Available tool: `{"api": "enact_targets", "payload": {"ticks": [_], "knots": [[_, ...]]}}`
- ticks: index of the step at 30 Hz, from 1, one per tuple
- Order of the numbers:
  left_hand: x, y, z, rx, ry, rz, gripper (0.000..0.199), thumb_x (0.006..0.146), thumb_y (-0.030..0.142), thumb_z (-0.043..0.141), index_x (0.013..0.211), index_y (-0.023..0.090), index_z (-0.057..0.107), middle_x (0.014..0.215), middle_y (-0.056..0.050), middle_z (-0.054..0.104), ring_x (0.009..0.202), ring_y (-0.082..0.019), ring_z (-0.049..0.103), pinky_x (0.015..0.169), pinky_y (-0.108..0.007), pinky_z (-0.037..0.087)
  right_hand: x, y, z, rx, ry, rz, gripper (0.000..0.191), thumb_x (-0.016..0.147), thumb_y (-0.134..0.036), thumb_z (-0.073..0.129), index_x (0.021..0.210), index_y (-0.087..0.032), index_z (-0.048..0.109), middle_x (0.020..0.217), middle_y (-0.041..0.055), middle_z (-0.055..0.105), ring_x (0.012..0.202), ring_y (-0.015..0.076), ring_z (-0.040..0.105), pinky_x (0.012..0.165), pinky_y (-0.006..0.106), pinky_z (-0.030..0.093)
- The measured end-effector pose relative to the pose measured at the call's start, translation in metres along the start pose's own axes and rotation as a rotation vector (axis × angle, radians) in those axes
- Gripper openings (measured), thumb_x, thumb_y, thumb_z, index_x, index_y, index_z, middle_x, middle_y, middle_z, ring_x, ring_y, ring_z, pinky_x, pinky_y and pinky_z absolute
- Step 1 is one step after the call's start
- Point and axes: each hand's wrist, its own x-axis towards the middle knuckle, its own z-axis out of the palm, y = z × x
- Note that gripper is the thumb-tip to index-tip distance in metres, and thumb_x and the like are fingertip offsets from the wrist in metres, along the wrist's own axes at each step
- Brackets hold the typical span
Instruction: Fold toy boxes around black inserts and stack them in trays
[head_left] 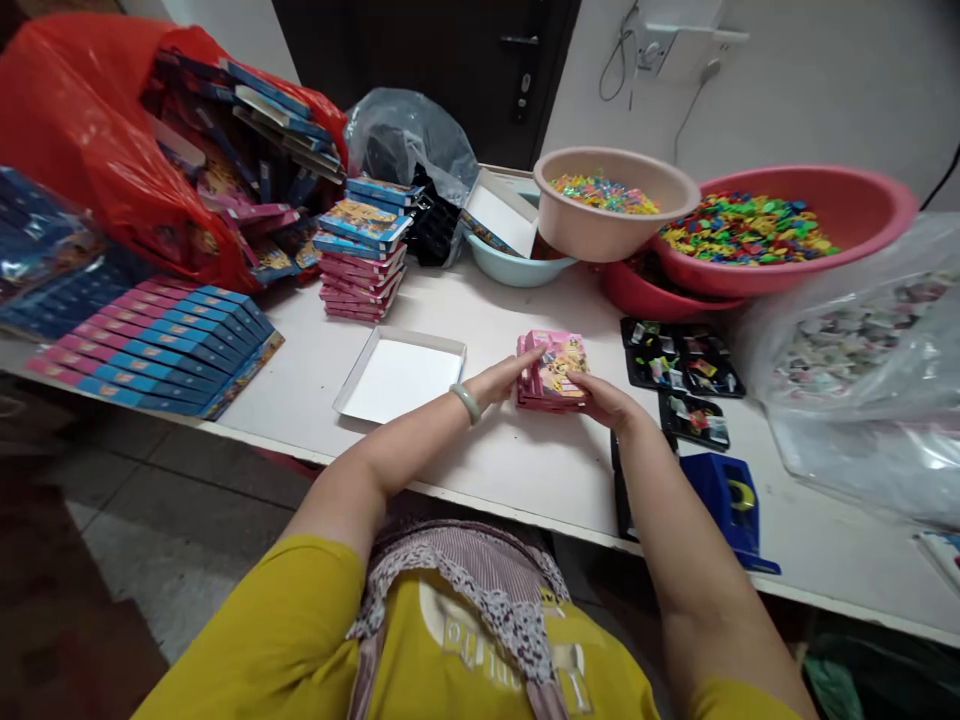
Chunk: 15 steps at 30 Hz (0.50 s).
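Observation:
A short stack of pink picture boxes (564, 362) rests on the white table in front of me. My left hand (511, 378) is closed against its left side, thumb over the near boxes. On the right side my right hand (606, 398) grips the same stack, thumb on the top box. Left of my hands lies a shallow open box tray (405, 372) with a white inside. Just right of the stack are black plastic trays (679, 362) holding small coloured pieces in their compartments.
Behind stand a pale pink basin (615, 225), a red basin (862, 225) and a light blue basin (517, 268). Stacked boxes (364, 250), a row of boxes (165, 340) and a red bag (90, 130) fill the left. A blue tape dispenser (720, 500) and clear bag (862, 380) are right.

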Motion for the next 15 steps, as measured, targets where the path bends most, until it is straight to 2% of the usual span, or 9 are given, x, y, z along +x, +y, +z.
{"api": "enact_targets", "payload": {"ticks": [3,5,8,11,13,15], "knots": [[0.003,0.003,0.006,-0.275,-0.089,-0.086,0.071,0.083,0.065,0.057,0.123,0.007,0.058,0.118,-0.022,0.067,0.108,-0.033,0.066,0.099,-0.050,0.050,-0.008,0.011,0.020,0.056,-0.023,-0.154,0.052,0.074,-0.045,0.071,0.118,-0.020,0.061,0.121,0.0108,0.071,0.112,0.0287,0.067,0.099,0.044,0.053],[-0.014,0.003,-0.001,-0.294,-0.055,0.002,0.081,0.077,0.058,0.070,0.138,0.010,0.045,0.133,-0.022,0.058,0.121,-0.034,0.059,0.107,-0.050,0.045,-0.018,0.029,0.035,0.078,0.020,-0.308,0.073,0.070,-0.048,0.075,0.134,-0.021,0.050,0.135,0.0116,0.062,0.122,0.0297,0.061,0.105,0.047,0.049],[-0.051,-0.006,-0.017,-0.100,-0.086,0.192,0.109,0.069,0.047,0.081,0.154,0.021,0.018,0.154,-0.019,0.036,0.138,-0.037,0.042,0.116,-0.055,0.035,-0.038,0.065,0.055,-0.028,0.102,-0.506,0.106,0.066,-0.055,0.080,0.151,-0.025,0.023,0.149,0.0140,0.047,0.134,0.0310,0.050,0.112,0.052,0.042],[-0.083,-0.022,-0.034,0.219,-0.198,0.370,0.132,0.057,0.042,0.090,0.157,0.026,0.005,0.161,-0.016,0.021,0.147,-0.042,0.023,0.122,-0.060,0.020,-0.059,0.093,0.066,-0.188,0.090,-0.609,0.128,0.065,-0.056,0.082,0.156,-0.024,-0.002,0.156,0.0176,0.035,0.143,0.0322,0.039,0.116,0.056,0.032],[-0.096,-0.034,-0.043,0.356,-0.235,0.425,0.141,0.053,0.043,0.092,0.156,0.029,-0.002,0.163,-0.014,0.012,0.150,-0.043,0.012,0.124,-0.060,0.012,-0.067,0.102,0.067,-0.252,0.039,-0.637,0.138,0.065,-0.056,0.082,0.154,-0.027,-0.019,0.160,0.0182,0.027,0.145,0.0322,0.035,0.116,0.058,0.031],[-0.101,-0.044,-0.051,0.386,-0.248,0.411,0.147,0.053,0.045,0.092,0.154,0.033,-0.015,0.165,-0.012,0.000,0.151,-0.042,0.004,0.124,-0.059,0.011,-0.068,0.104,0.065,-0.311,-0.019,-0.650,0.142,0.067,-0.056,0.081,0.149,-0.029,-0.030,0.162,0.0178,0.022,0.146,0.0319,0.034,0.116,0.058,0.031]]}}
